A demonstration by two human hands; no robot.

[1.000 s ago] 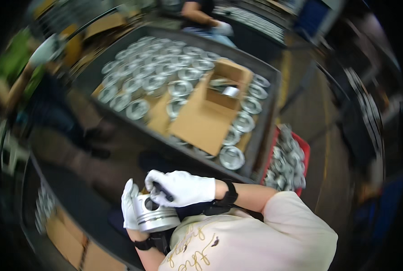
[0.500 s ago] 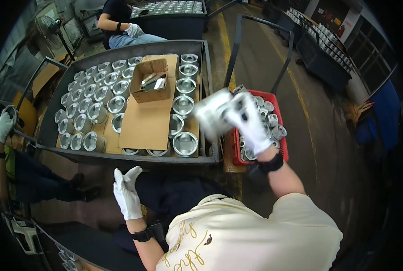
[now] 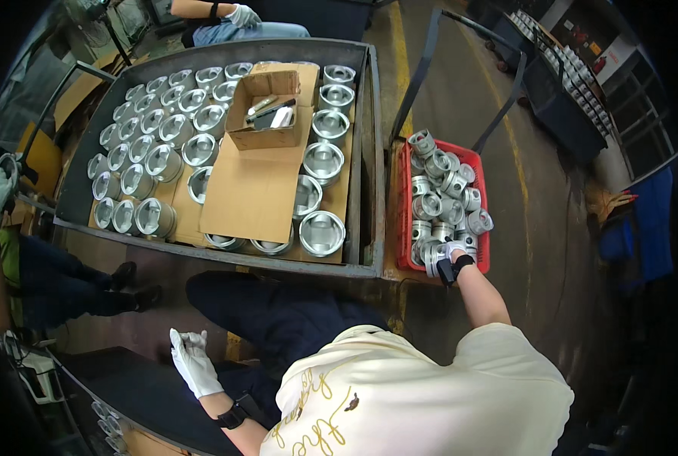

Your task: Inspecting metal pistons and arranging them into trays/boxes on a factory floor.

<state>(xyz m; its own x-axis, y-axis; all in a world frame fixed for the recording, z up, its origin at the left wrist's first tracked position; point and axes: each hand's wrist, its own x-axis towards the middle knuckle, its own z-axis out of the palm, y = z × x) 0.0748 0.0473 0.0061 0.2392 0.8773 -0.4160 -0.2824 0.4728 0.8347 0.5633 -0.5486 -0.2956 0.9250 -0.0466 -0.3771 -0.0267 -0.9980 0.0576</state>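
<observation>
My right hand (image 3: 450, 251), in a white glove, is at the near end of a red basket (image 3: 485, 237). Its fingers are closed on a silver metal piston (image 3: 432, 257) lying among the other pistons; the fingertips are partly hidden. Many pistons (image 3: 452, 209) fill the basket in a loose heap, tilted in different directions. My left hand (image 3: 192, 363), also white-gloved, is raised over the dark floor left of my legs. Its fingers are stretched out and nothing is in them.
A dark metal cart (image 3: 278, 262) holds rows of upright pistons (image 3: 152, 216). On a cardboard sheet (image 3: 251, 201) in it sits an open carton (image 3: 266, 137) with tools. A person's gloved hand (image 3: 0, 194) shows at far left; another person (image 3: 251, 30) sits behind the cart.
My right hand has come down from above the basket's left edge to its near end with the piston. My left hand has moved lower and left. The view has shifted.
</observation>
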